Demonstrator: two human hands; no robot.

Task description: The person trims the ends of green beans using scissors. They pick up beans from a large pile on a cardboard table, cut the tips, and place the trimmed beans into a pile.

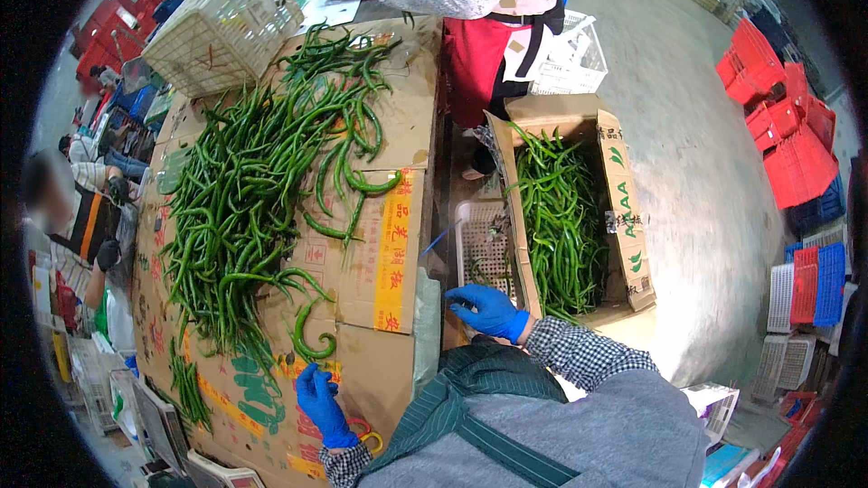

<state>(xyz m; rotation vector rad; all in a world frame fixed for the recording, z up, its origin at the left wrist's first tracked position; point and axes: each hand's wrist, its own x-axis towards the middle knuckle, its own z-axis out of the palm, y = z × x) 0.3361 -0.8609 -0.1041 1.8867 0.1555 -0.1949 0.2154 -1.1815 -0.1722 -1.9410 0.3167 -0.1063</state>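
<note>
A large heap of long green chili peppers (237, 203) lies on a cardboard-covered table (373, 379). My left hand (322, 407), in a blue glove, is over the cardboard just below a curled green chili (302, 339); its fingers are bent, and whether it pinches anything cannot be told. Beside its wrist lie scissors with red and yellow handles (371, 439). My right hand (488, 310), also blue-gloved, hovers past the table edge with fingers apart and nothing in it. Close to it stands an open cardboard box (627, 217) holding many green chilies (559, 230).
A pale plastic basket (464, 244) sits left of the box. A white crate (203, 47) rests tilted at the table's far corner. A person in a red apron (468, 61) stands beyond the box; another person (81, 217) is at left. Red crates (800, 156) stand right.
</note>
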